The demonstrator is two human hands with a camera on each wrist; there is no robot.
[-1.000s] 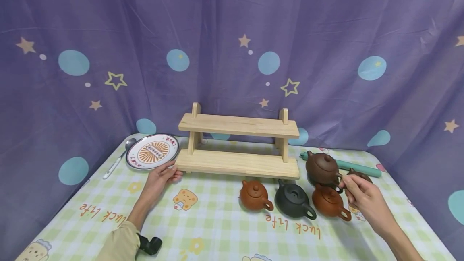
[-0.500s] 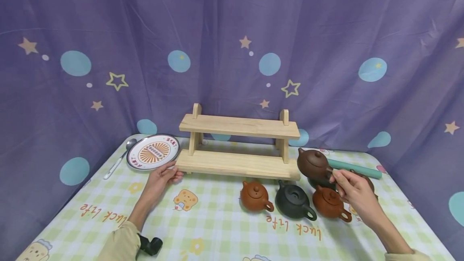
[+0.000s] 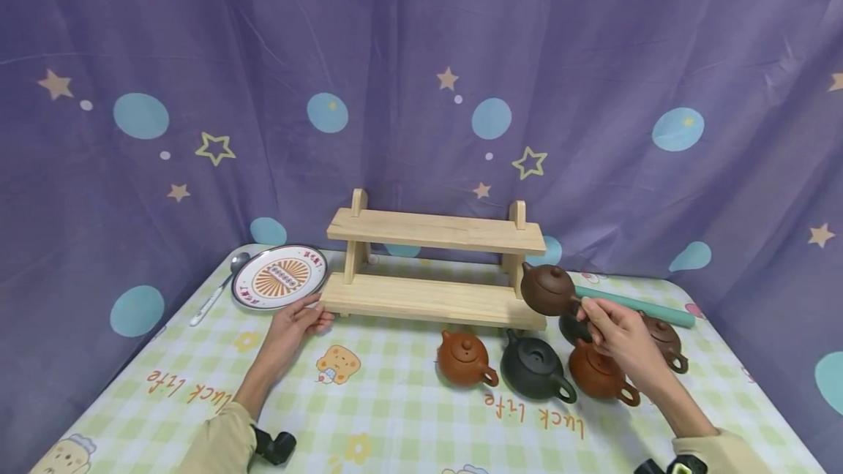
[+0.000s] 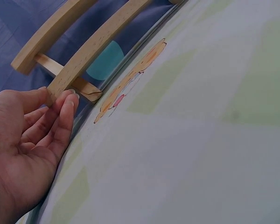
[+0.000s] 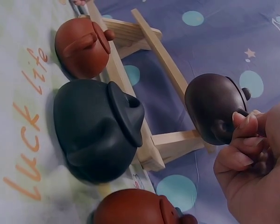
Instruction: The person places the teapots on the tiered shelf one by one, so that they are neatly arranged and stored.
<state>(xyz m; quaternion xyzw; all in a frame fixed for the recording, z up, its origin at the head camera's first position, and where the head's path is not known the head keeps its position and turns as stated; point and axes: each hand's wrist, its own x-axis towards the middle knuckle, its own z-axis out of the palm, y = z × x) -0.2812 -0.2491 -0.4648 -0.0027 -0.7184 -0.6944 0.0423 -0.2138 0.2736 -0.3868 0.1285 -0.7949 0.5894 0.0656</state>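
My right hand [image 3: 626, 342] pinches the handle of a dark brown teapot [image 3: 546, 290], held in the air by the right end of a two-tier wooden shelf [image 3: 435, 297]. In the right wrist view the brown teapot [image 5: 213, 105] hangs from thumb and fingertips, its handle partly covered. Thumb and fingers of my left hand [image 3: 290, 331] grip the front left corner of the shelf's lower board; the left wrist view shows this board [image 4: 91, 53] between them. Before the shelf stand an orange-brown teapot [image 3: 463, 358], a black teapot [image 3: 532, 366] and a second orange-brown teapot [image 3: 594, 373].
Another dark teapot [image 3: 574, 329] is mostly hidden below the raised one. A brown teapot [image 3: 664, 339] stands behind my right hand, near a green tube [image 3: 648, 307]. At left lie a patterned plate [image 3: 250, 297] and a spoon [image 3: 209, 304]. A purple curtain [image 3: 408, 145] hangs behind.
My right hand has carried the brown teapot leftward from above the other teapots toward the shelf's right end. The left hand keeps its grip on the shelf corner.
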